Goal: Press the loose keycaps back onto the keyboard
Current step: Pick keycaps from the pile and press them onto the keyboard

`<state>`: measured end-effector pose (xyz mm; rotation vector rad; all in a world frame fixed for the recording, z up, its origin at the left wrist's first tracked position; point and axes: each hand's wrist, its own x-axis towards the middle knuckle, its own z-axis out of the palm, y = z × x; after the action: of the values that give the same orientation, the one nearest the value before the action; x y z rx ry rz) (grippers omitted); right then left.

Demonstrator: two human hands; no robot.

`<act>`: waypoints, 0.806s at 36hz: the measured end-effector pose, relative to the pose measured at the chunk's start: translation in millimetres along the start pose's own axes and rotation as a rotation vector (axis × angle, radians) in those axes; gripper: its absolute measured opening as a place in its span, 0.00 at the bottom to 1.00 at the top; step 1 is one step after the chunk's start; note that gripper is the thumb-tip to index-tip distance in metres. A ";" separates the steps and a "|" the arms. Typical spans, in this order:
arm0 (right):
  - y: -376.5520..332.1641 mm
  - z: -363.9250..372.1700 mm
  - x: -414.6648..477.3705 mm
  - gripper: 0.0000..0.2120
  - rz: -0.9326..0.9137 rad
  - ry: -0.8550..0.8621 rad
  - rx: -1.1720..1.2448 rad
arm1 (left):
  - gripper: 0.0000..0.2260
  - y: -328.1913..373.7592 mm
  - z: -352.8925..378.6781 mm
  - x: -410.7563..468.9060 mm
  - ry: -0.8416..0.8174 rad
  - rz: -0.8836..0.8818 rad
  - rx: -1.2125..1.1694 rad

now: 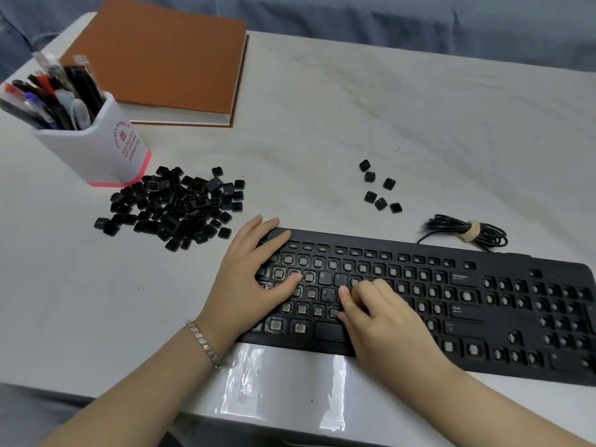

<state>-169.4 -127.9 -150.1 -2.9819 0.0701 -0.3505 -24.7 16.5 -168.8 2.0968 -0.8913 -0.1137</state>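
My right grip point(383, 317) sits on the middle rows of the keyboard point(503, 267), fingers bent, tips down; whether they pinch a keycap I cannot tell. My left grip point(254, 279) lies spread flat over its left end. Beyond, six keycaps point(379, 188) lie loose on the desk point(322, 124). The pile of keycaps point(174, 208) sits further left, by the pen pot point(96, 150).
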 end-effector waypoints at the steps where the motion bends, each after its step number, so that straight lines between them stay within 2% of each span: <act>1: 2.0 -1.1 -1.4 0.11 0.010 -0.012 0.054 | 0.25 0.0 0.0 -0.1 0.001 -0.001 0.000; 4: 11.0 -10.5 -2.4 0.13 0.122 -0.108 0.325 | 0.25 0.0 0.3 -0.5 0.002 -0.004 -0.003; 7: 19.8 -22.4 7.3 0.19 0.441 -0.127 0.706 | 0.25 -0.6 0.2 -1.0 0.001 0.002 -0.008; 9: 25.2 -28.0 13.7 0.22 0.671 -0.092 0.987 | 0.25 -0.9 0.1 -1.0 -0.003 0.005 -0.008; 11: 29.2 -31.3 16.1 0.23 0.815 -0.022 1.332 | 0.24 -0.9 0.1 -0.6 -0.006 0.006 -0.006; 14: 29.0 -35.4 16.4 0.17 0.913 0.125 1.805 | 0.24 -1.1 0.2 -0.8 -0.005 0.008 -0.003; 16: 26.0 -37.5 15.6 0.13 0.921 0.195 2.019 | 0.24 -1.2 0.1 -1.1 -0.004 0.003 -0.005; 19: 20.7 -38.4 12.9 0.15 0.864 0.202 2.052 | 0.25 -1.6 0.3 -1.2 -0.003 0.005 -0.006; 22: 17.2 -38.2 9.3 0.16 0.776 0.168 1.909 | 0.25 -1.4 0.3 -1.3 -0.002 0.005 -0.007; 25: 15.8 -38.8 6.9 0.16 0.769 0.153 1.777 | 0.25 -1.2 0.1 -1.3 -0.002 0.004 -0.006; 29: 13.9 -39.9 5.2 0.11 0.749 0.117 1.652 | 0.25 -1.2 0.2 -1.2 -0.002 0.004 -0.011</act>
<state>-174.1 -147.1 -112.4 -1.1753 0.5517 -0.2498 -25.0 17.6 -170.1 2.0850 -0.8937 -0.1184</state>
